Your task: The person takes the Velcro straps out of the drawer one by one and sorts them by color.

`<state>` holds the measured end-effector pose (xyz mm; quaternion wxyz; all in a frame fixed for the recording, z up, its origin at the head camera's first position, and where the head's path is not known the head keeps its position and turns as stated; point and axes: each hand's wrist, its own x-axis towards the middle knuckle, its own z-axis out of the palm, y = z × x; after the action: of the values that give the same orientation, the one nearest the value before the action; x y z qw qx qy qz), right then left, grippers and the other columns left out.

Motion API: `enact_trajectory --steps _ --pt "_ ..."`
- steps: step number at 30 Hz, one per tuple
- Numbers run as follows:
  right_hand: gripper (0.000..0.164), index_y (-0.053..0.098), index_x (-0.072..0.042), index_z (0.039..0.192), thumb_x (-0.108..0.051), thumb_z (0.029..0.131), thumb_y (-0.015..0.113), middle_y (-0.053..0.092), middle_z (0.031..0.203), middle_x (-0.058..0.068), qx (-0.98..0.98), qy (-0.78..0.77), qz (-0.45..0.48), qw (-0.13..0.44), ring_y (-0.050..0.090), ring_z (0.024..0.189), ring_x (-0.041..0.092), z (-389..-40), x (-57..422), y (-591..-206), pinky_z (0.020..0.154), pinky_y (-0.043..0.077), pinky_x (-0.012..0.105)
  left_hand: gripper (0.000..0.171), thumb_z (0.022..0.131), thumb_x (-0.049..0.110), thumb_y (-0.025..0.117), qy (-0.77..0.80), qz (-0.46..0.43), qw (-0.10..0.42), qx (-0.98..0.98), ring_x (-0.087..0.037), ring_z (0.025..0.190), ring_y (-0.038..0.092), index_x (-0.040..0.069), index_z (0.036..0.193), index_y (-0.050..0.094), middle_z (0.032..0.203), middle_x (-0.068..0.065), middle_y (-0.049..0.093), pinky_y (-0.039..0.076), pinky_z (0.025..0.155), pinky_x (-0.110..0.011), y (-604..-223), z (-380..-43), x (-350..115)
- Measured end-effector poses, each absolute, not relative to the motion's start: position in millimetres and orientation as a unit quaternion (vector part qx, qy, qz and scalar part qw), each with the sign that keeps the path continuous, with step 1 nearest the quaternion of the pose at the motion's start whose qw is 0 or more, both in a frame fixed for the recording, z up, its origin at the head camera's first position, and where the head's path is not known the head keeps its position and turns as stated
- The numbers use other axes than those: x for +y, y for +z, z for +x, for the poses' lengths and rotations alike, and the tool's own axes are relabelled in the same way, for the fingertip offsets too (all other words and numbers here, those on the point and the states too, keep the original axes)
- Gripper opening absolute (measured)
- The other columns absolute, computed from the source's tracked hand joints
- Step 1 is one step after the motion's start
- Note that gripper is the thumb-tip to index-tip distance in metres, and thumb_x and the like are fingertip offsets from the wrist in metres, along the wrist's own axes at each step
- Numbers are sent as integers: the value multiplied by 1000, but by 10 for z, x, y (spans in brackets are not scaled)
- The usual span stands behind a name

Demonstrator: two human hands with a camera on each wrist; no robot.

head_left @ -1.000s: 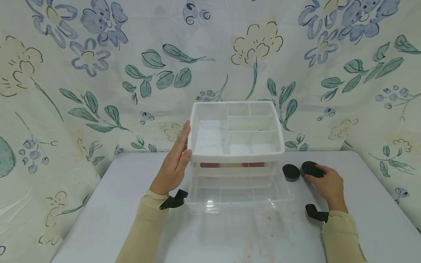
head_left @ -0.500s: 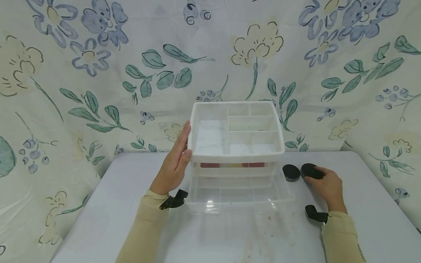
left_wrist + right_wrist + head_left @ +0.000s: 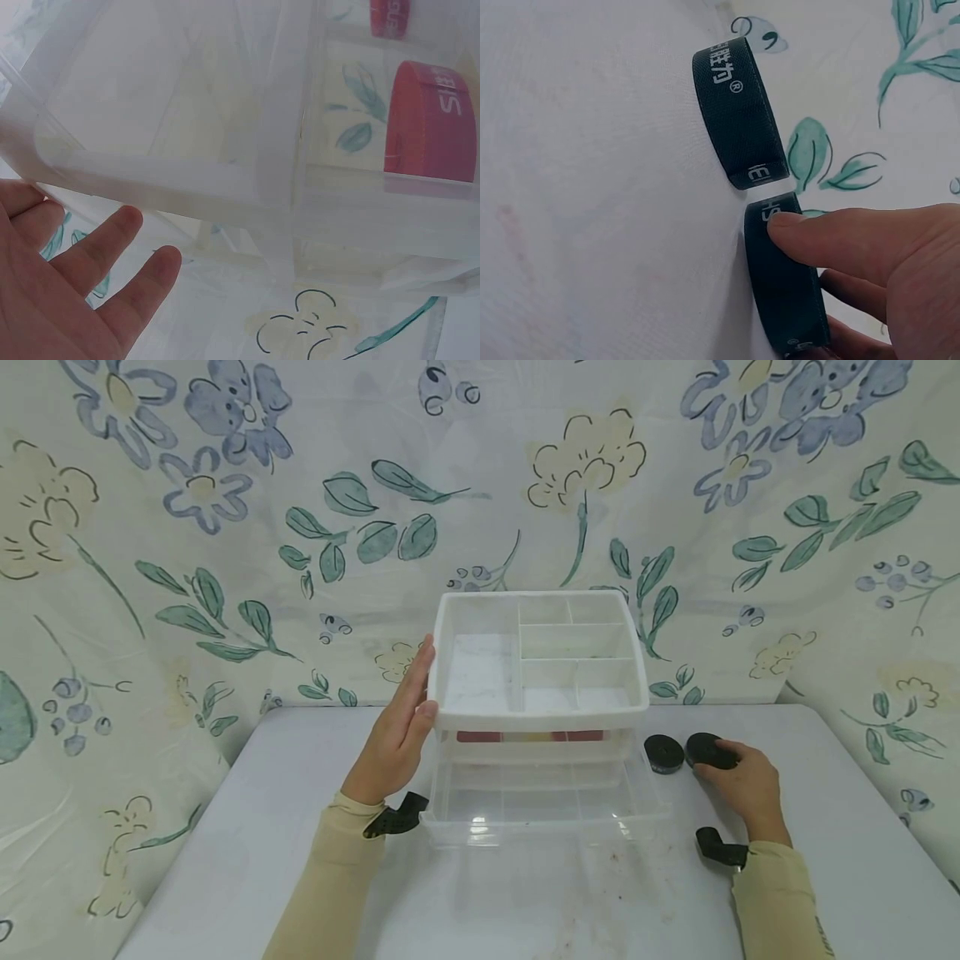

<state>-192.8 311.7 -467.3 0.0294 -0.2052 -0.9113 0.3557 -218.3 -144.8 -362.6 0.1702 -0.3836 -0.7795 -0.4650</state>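
Note:
A white plastic drawer organizer stands on the table, with its clear lower drawer pulled out toward me. My left hand lies against its left side, fingers extended; in the left wrist view the fingertips are beside the clear plastic. Two black rolls of strap with white lettering sit right of the organizer. Thumb and fingers of my right hand pinch the right-hand roll at the table surface. The other black roll is just beside it, a narrow gap between them.
Red rolls with pale lettering show through the organizer's clear wall in the left wrist view. An open divided tray tops the organizer. A floral cloth hangs behind the white table.
The right hand and its black roll have shifted slightly toward me since a second ago, then stayed nearly still. The left hand, organizer and other roll look the same.

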Motion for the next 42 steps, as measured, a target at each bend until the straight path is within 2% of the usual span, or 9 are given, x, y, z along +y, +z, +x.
enact_trajectory --steps 5,15,23,29,32,42 --pt "66 46 10 142 -19 88 72 36 147 41 -917 349 -190 28 32 137 58 -1924 3117 -4647 111 31 65 60 110 15 37 -466 -385 170 -778 -24 154 12 16 163 10 170 0 6 21 122 -33 -3630 -2183 -1452" --pt "63 47 10 142 -18 91 70 36 147 40 -923 345 -157 67 30 137 58 -1860 3042 -4361 108 31 68 60 110 16 37 -467 -387 171 -777 -24 154 14 17 163 10 169 -10 6 21 122 -33 -3634 -2188 -1455" --pt "60 49 10 140 -17 91 71 39 146 37 -927 336 -117 116 34 136 56 -1807 2917 -4189 107 32 69 60 110 14 38 -470 -389 168 -774 -24 154 13 17 163 9 169 -6 6 21 122 -33 -3637 -2192 -1462" --pt "57 52 7 139 -14 90 72 40 148 34 -927 329 -87 157 44 127 57 -1727 2762 -4015 99 41 68 61 110 15 38 -469 -391 168 -774 -24 154 11 16 163 9 170 -2 5 19 122 -33 -3635 -2200 -1463" --pt "56 53 6 138 -13 90 73 41 147 33 -925 330 -67 178 47 123 56 -1679 2670 -3928 97 43 68 61 110 14 38 -468 -393 169 -774 -25 154 10 15 163 9 170 -5 5 19 122 -33 -3631 -2200 -1466" --pt "54 58 2 136 -13 88 77 52 140 27 -911 339 -23 236 55 120 49 -1518 2428 -3709 95 49 62 61 110 12 38 -474 -394 166 -770 -25 154 10 15 163 9 169 -6 5 19 122 -33 -3628 -2192 -1478"
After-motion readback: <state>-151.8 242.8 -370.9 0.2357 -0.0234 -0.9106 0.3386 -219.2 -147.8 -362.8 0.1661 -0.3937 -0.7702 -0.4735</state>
